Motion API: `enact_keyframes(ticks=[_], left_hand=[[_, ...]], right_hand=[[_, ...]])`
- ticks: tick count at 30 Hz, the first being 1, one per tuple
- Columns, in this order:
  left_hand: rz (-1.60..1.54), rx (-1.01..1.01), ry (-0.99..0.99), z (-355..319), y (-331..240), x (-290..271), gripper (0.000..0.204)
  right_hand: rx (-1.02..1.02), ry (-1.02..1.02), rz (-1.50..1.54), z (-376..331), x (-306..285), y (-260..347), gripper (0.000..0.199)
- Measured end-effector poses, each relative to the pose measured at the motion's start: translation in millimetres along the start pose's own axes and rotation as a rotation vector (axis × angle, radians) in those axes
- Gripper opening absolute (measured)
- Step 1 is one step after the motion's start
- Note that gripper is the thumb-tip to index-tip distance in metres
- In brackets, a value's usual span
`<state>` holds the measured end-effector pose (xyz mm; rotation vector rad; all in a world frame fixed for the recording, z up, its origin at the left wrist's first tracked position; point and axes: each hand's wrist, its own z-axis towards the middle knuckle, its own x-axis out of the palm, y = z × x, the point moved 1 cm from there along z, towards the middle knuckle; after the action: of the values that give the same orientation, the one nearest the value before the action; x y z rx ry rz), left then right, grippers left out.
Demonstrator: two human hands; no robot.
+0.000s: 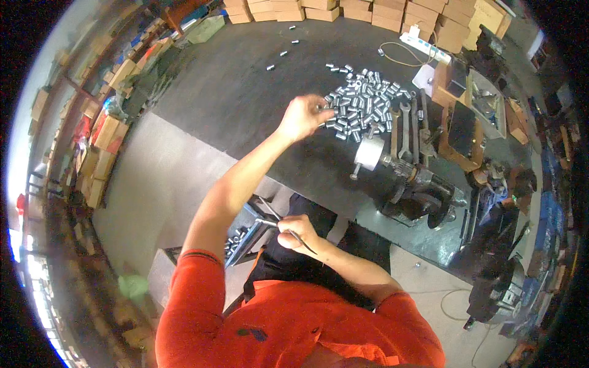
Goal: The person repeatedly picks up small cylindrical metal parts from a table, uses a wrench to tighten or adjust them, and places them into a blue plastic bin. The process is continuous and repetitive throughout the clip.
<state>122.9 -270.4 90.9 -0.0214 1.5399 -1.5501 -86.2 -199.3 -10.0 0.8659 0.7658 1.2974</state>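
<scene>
Closest to me, my right hand [294,233] is drawn in over my lap, its fingers pinched on a thin metal rod [288,228] that pokes out toward the small dark tray [242,242] by my left knee. That tray already holds a small cluster of finished-looking metal sleeves [235,239], few beside what waits on the table, so I judge the work to be at an early or middle stage.

Farther out, my left hand [304,116] is stretched across the dark table [233,92] to the near-left edge of the big heap of short silver sleeves [365,98]. The fingers are curled together at the heap's edge, seemingly pinching one sleeve, though I cannot tell for sure whether one is caught.

Just right of the heap lie several long wrenches [405,126], and nearer to me than those stands a small machine with a round pale face [370,153] and a dark motor body. Beyond the heap, a few stray sleeves [285,52] lie scattered well apart from it, and past them a row of cardboard boxes [368,11] lines the table's far edge. The heap remains large; most of it looks untouched.
</scene>
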Motion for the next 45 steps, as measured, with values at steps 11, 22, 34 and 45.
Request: enact_keyframes(ticks=[11, 22, 34, 45], left_hand=[[-0.368, -0.21, -0.118, -75.9, 26.8, -69.3, 0.032], [0.475, -0.901, 0.294, -402.2, 186.0, -126.8, 0.023], [0.847, -0.939, 0.567, -394.3, 221.6, -86.7, 0.032], [0.804, -0.795, 0.52, -388.8, 197.1, -81.4, 0.028]], right_hand=[[0.239, 0.092, 0.065, 1.1, -4.4, 15.4, 0.022], [0.145, 0.067, -0.129, 2.2, 2.5, 0.9, 0.025], [0.16, 0.107, -0.106, -0.3, 6.7, -5.2, 0.02], [0.185, 0.103, -0.062, -2.1, 5.6, -3.3, 0.027]])
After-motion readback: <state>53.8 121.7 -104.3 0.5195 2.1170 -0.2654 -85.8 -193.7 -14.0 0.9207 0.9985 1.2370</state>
